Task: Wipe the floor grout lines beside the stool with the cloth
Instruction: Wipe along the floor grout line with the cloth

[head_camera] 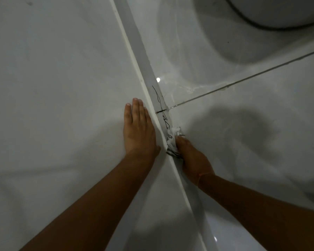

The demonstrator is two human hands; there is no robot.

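Observation:
My right hand [192, 156] is shut on a crumpled white cloth [172, 138] with dark smudges, pressing it against the grey skirting strip [145, 57] where wall meets floor. Black scribble marks [159, 100] run along that strip just above the cloth. A dark grout line [243, 81] runs from the strip's base out to the right across the glossy white floor tiles. My left hand [138, 129] lies flat and open on the white wall surface, fingers together, beside the strip's edge. A round white stool base [279, 13] shows at the top right.
A dark ring or cable [250, 22] curves around the stool base. The white wall [53, 78] fills the left half of the view. Glossy floor tiles [261, 133] with shadows and light glints spread to the right.

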